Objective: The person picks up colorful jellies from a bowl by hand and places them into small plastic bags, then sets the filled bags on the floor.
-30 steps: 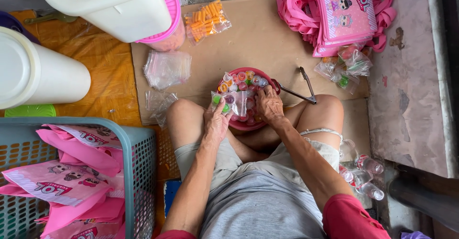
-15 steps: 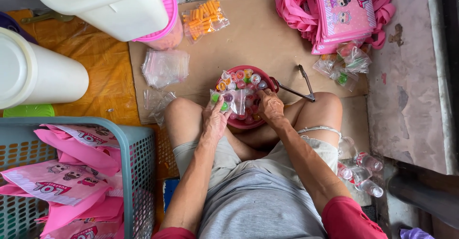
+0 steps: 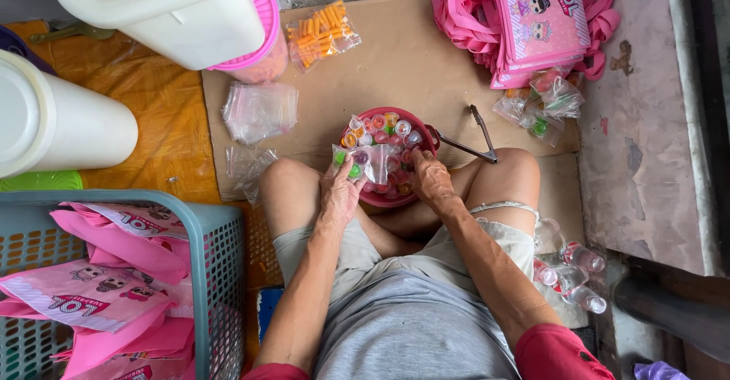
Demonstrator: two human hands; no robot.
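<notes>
Nearest, left, a basket holds pink bags; small bottles lie near right. Between the knees, the left hand pinches a clear bag of jelly cups over the red bowl, the bag's long axis running left to right, its mouth toward the right hand, whose fingers curl into the bowl's cups; what they grasp is hidden. Tongs lie right of the bowl. Farther: empty bags, orange snacks.
</notes>
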